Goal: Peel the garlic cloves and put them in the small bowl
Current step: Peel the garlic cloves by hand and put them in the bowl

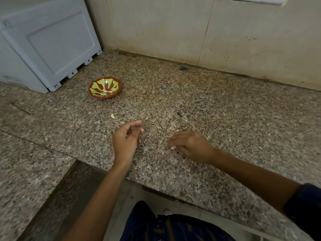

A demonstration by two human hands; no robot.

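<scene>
A small bowl (105,87), red-brown with a green leaf pattern, stands on the granite counter at the back left; pale garlic cloves (106,90) lie inside it. One pale clove (112,116) lies loose on the counter between the bowl and my hands. My left hand (126,140) hovers over the counter with fingers loosely curled; nothing shows in it. My right hand (190,146) rests on the counter, fingers curled, pinching a white scrap of garlic skin (172,148) at its fingertips.
A large grey plastic appliance (46,42) stands at the back left beside the bowl. A tiled wall (208,32) closes the back. The granite counter (225,110) has a front edge near my body and a lower step at the left.
</scene>
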